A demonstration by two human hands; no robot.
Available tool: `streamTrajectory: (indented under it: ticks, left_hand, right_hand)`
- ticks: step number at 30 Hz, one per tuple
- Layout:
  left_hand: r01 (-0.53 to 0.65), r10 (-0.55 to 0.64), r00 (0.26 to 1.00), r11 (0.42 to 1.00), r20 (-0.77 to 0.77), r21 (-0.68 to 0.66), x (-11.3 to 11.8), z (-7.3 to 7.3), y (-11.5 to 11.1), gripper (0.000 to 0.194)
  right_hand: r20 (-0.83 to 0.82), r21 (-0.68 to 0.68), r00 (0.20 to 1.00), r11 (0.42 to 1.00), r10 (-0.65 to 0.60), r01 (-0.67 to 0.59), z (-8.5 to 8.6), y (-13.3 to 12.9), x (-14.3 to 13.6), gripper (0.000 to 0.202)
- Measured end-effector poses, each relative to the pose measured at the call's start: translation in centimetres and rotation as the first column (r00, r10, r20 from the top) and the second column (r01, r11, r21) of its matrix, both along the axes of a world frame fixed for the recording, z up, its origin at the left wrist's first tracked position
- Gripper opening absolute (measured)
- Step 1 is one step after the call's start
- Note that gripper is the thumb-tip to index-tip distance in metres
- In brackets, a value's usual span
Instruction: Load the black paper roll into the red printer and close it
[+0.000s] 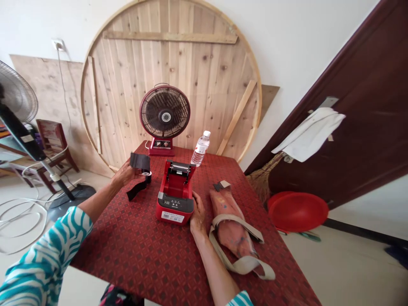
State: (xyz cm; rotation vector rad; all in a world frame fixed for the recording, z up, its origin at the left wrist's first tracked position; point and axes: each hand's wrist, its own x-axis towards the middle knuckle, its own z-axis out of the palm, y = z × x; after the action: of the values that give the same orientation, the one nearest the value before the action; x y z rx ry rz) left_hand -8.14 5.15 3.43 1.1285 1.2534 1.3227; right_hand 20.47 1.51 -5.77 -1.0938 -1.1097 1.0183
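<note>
A red and black printer (175,199) stands on the patterned red table (134,255), its lid raised and its inner bay showing no roll. My right hand (198,211) rests against the printer's right side, fingers partly hidden behind it. Left of the printer, my left hand (125,174) holds a roll of black material (140,161) with a white core, and a loose black strip curls down toward the table. The fingers are wrapped at the roll's left side.
Behind the printer are a red fan (165,117) and a water bottle (200,148). A reddish pouch with a beige strap (229,221) lies to the right. A standing fan (15,93) is at the far left; red basins (298,211) sit beyond the table's right edge.
</note>
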Motion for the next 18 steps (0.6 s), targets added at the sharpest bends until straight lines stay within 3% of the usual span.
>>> streamTrajectory:
  ticks: [5,9,11,14,16,18]
  left_hand:
    - [0.164,-0.121,0.954,0.976,0.275,-0.141,1.5,1.4,-4.5,0.019]
    - [0.222,-0.183,0.953,0.965,0.242,-0.141,3.5,2.8,-6.4,0.033]
    - [0.178,-0.168,0.977,0.981,0.129,-0.071,4.8,3.4,-6.5,0.042]
    - [0.021,0.003,0.987,0.989,-0.16,0.149,6.7,4.0,-5.8,0.046]
    - [-0.027,0.176,0.891,0.94,-0.418,0.339,7.5,4.3,-5.1,0.042]
    - [-0.01,0.354,0.694,0.876,-0.627,0.483,7.4,4.5,-4.5,0.038]
  right_hand:
    - [-0.016,0.009,1.0,1.0,-0.004,0.004,-0.5,0.3,-0.1,0.043]
    - [-0.022,0.023,1.0,1.0,0.007,-0.006,-0.5,0.3,-0.3,0.043]
    - [-0.016,0.031,1.0,1.0,0.001,-0.001,-0.4,0.2,-0.4,0.041]
    - [-0.012,0.046,1.0,0.999,-0.019,0.019,-0.5,0.4,-0.5,0.038]
    - [-0.008,0.065,1.0,0.998,-0.019,0.02,-0.7,0.5,-0.5,0.037]
    - [-0.01,0.083,1.0,0.996,-0.018,0.019,-1.0,0.7,-0.5,0.036]
